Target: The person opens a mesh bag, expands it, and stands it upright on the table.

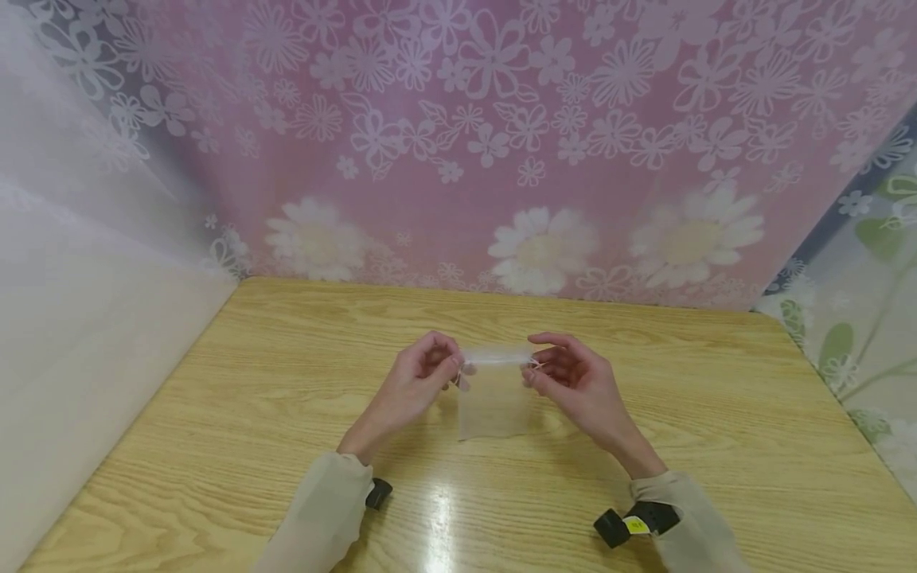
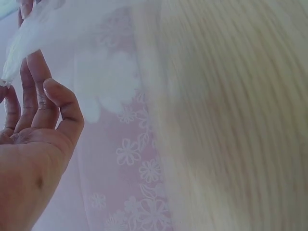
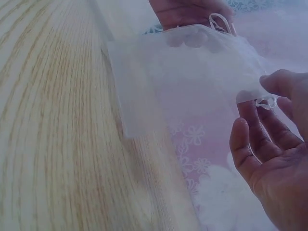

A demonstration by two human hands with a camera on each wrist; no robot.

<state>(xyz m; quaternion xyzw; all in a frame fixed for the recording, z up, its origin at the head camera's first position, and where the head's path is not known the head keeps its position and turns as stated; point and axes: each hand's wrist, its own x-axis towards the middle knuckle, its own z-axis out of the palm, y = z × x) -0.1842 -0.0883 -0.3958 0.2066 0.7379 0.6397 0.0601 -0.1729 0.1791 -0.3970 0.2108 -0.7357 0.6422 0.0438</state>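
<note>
A small sheer white drawstring pouch (image 1: 494, 406) hangs upright above the table between both hands, its gathered top edge stretched sideways. My left hand (image 1: 418, 376) pinches the top left corner between thumb and fingers, near a string loop. At the opposite corner my right hand (image 1: 583, 390) pinches the pouch beside its white cord, the other fingers loosely bent. In the right wrist view, the left fingers show faintly through the thin cloth (image 3: 168, 72), and a cord loop (image 3: 265, 102) sticks out by the right fingers. The left wrist view shows only part of the pouch (image 2: 62, 19).
The wood-grain table (image 1: 236, 446) lies beneath the hands. A pink flowered curtain (image 1: 430, 199) stands along its far edge, with a pale sheet (image 1: 93, 278) at the left and a leaf-patterned one (image 1: 877, 294) at the right. Dark straps (image 1: 653, 517) sit on the wrists.
</note>
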